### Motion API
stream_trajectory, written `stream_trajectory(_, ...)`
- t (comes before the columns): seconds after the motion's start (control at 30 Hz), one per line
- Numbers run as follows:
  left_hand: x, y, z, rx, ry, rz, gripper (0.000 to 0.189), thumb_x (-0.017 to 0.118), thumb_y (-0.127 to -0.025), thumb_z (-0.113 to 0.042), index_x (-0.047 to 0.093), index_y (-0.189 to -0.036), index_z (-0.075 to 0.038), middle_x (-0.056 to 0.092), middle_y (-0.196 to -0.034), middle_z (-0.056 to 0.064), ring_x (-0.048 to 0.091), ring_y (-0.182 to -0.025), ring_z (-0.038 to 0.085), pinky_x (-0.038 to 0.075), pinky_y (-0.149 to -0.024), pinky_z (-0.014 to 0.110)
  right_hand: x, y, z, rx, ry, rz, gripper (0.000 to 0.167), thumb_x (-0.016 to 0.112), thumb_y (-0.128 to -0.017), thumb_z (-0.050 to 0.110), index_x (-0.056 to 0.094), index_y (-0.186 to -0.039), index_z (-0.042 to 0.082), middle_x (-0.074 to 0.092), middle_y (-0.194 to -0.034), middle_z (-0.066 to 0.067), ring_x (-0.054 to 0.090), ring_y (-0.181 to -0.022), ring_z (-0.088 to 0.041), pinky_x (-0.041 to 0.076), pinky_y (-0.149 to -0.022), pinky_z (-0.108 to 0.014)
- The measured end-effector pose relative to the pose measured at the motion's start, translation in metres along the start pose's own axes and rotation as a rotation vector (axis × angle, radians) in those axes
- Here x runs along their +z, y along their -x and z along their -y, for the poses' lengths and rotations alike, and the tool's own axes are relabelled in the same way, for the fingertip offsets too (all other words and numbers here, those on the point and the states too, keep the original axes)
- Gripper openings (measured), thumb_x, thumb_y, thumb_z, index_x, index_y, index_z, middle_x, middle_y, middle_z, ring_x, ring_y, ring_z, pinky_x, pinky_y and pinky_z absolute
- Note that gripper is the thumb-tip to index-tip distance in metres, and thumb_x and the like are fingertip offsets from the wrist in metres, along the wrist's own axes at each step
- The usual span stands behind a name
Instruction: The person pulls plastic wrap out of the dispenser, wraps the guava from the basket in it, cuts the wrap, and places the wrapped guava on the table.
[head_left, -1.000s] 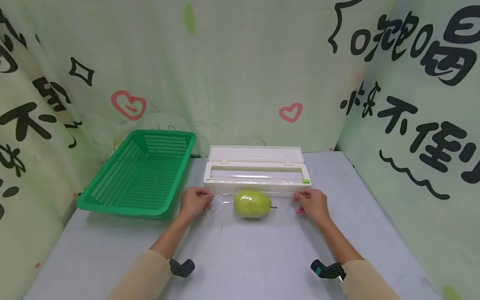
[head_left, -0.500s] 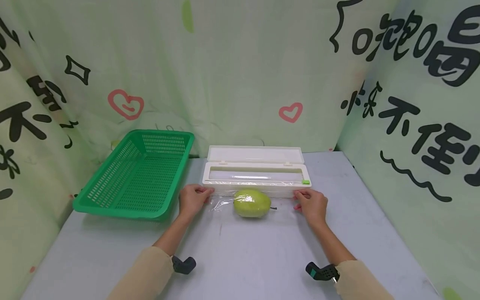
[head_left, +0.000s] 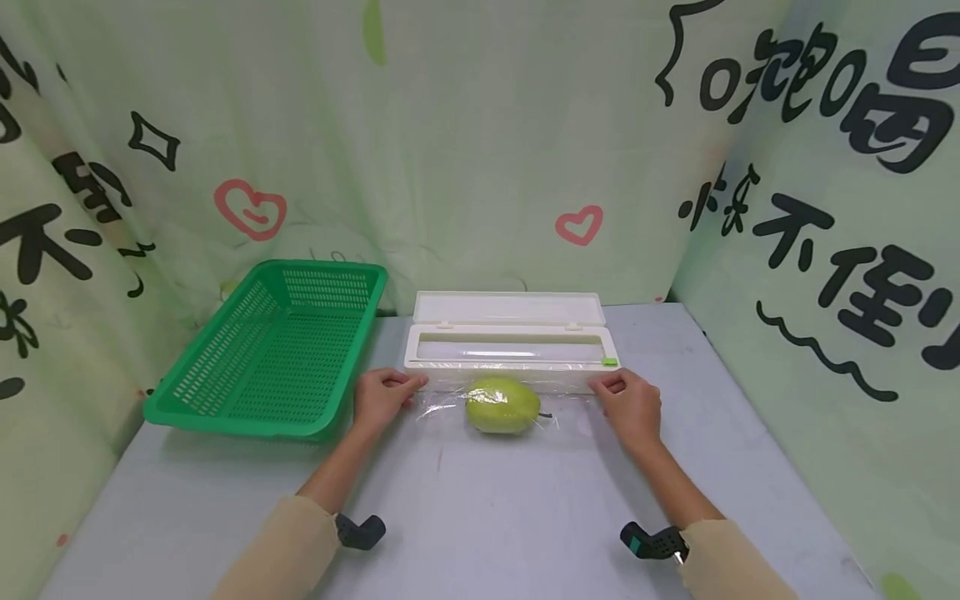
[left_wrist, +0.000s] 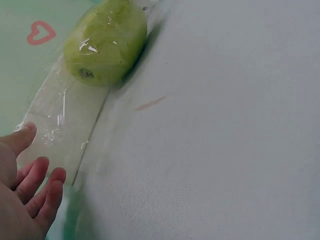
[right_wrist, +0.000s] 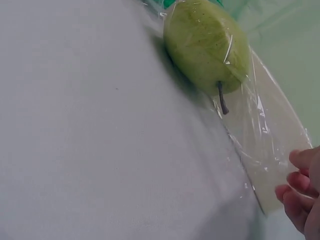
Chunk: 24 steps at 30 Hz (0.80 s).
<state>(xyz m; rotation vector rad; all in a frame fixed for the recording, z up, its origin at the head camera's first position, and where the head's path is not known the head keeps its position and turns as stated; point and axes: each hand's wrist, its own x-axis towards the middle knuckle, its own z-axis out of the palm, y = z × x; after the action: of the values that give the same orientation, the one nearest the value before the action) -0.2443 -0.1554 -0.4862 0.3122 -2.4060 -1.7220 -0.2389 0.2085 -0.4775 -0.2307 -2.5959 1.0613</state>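
A green pear (head_left: 502,406) lies on its side on the table, its dark stem pointing right. Clear cling film (left_wrist: 62,117) drapes over it and runs to the front of a white cling film dispenser (head_left: 512,379) just behind. My left hand (head_left: 382,398) pinches the film between thumb and index finger at the dispenser's front left corner, the other fingers loosely bent. At the front right corner my right hand (head_left: 632,411) likewise pinches the film. In the right wrist view, film stretches between the pear's stem end (right_wrist: 222,97) and the fingertips (right_wrist: 299,159).
The dispenser's lid (head_left: 510,308) stands raised at the back, and a green slider (head_left: 610,362) sits at its right end. A green plastic basket (head_left: 330,392) occupies the left of the table, close to my left hand. Printed curtains (head_left: 465,167) enclose the back and sides.
Both hands have moved slightly back and up to the dispenser's front corners, drawing the film with them. The loose film edge now spreads beside the pear's stem. The pear has stayed in place.
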Motion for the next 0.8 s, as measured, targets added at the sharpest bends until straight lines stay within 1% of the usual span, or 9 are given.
stream_trajectory(0.07,-0.002,0.003,-0.002,-0.02,0.022,0.001,0.03,0.086,-0.072,-0.024,0.07,-0.078,0.001,0.067,-0.062,0.005,0.064,-0.052,0.017,0.047,-0.049,0.021,-0.004,0.001,0.002,-0.026,-0.036,0.009,0.017,0.075,-0.085,0.02,0.068,-0.085,0.005,0.069,-0.072,-0.013,0.055,-0.046,-0.007,0.041,-0.048,-0.02)
stream_trajectory(0.17,-0.004,0.007,-0.006,0.001,-0.012,-0.027,0.033,0.085,-0.072,-0.026,0.07,-0.089,-0.001,0.067,-0.072,0.006,0.063,-0.061,0.014,0.047,-0.055,0.019,-0.009,0.005,0.008,-0.108,-0.094,0.03,0.015,0.074,-0.085,0.016,0.068,-0.089,0.004,0.071,-0.077,-0.014,0.058,-0.052,-0.005,0.044,-0.05,-0.016)
stream_trajectory(0.23,-0.004,0.012,-0.01,0.075,-0.056,-0.059,0.034,0.084,-0.074,-0.024,0.069,-0.095,-0.002,0.067,-0.079,0.009,0.062,-0.069,0.014,0.047,-0.061,0.019,-0.011,0.01,0.014,-0.177,-0.124,0.06,0.015,0.074,-0.085,0.015,0.068,-0.093,0.004,0.071,-0.081,-0.012,0.062,-0.061,-0.007,0.047,-0.054,-0.013)
stream_trajectory(0.33,-0.002,0.022,-0.02,0.28,-0.139,-0.054,0.028,0.08,-0.079,-0.019,0.068,-0.1,-0.004,0.066,-0.088,0.009,0.061,-0.081,0.018,0.05,-0.072,0.026,-0.009,0.017,0.024,-0.311,-0.141,0.135,0.021,0.074,-0.085,0.014,0.068,-0.101,0.004,0.071,-0.089,-0.009,0.065,-0.078,-0.014,0.053,-0.064,-0.016)
stream_trajectory(0.43,0.005,0.03,-0.03,0.524,-0.212,0.066,0.028,0.078,-0.081,-0.016,0.068,-0.105,-0.004,0.067,-0.099,0.01,0.063,-0.093,0.024,0.053,-0.081,0.039,-0.002,0.023,0.035,-0.429,-0.139,0.231,0.03,0.076,-0.083,0.014,0.067,-0.109,0.005,0.07,-0.1,-0.008,0.064,-0.091,-0.021,0.057,-0.073,-0.028)
stream_trajectory(0.53,0.015,0.036,-0.036,0.694,-0.329,0.251,0.043,0.081,-0.078,-0.021,0.066,-0.115,-0.007,0.065,-0.113,0.007,0.061,-0.108,0.026,0.052,-0.091,0.045,0.006,0.028,0.042,-0.519,-0.103,0.305,0.041,0.08,-0.078,0.017,0.065,-0.115,0.008,0.067,-0.111,-0.007,0.061,-0.099,-0.023,0.056,-0.078,-0.04)
stream_trajectory(0.63,0.024,0.04,-0.039,0.782,-0.499,0.363,0.06,0.084,-0.073,-0.033,0.061,-0.125,-0.013,0.059,-0.126,0.003,0.054,-0.121,0.024,0.047,-0.1,0.046,0.015,0.032,0.045,-0.577,-0.048,0.326,0.05,0.085,-0.073,0.023,0.064,-0.117,0.012,0.064,-0.118,-0.005,0.059,-0.102,-0.023,0.054,-0.082,-0.042)
stream_trajectory(0.7,0.03,0.041,-0.039,0.819,-0.6,0.394,0.07,0.085,-0.07,-0.04,0.057,-0.13,-0.016,0.056,-0.132,0.003,0.051,-0.125,0.024,0.045,-0.102,0.046,0.021,0.034,0.046,-0.604,-0.009,0.329,0.056,0.086,-0.07,0.028,0.064,-0.118,0.014,0.062,-0.12,-0.003,0.057,-0.107,-0.022,0.053,-0.087,-0.041)
stream_trajectory(0.8,0.035,0.041,-0.04,0.837,-0.695,0.408,0.079,0.086,-0.066,-0.044,0.053,-0.133,-0.018,0.053,-0.136,0.003,0.049,-0.128,0.024,0.043,-0.103,0.046,0.026,0.035,0.048,-0.637,0.022,0.329,0.062,0.087,-0.067,0.034,0.062,-0.12,0.013,0.059,-0.123,-0.004,0.055,-0.113,-0.023,0.05,-0.095,-0.043)
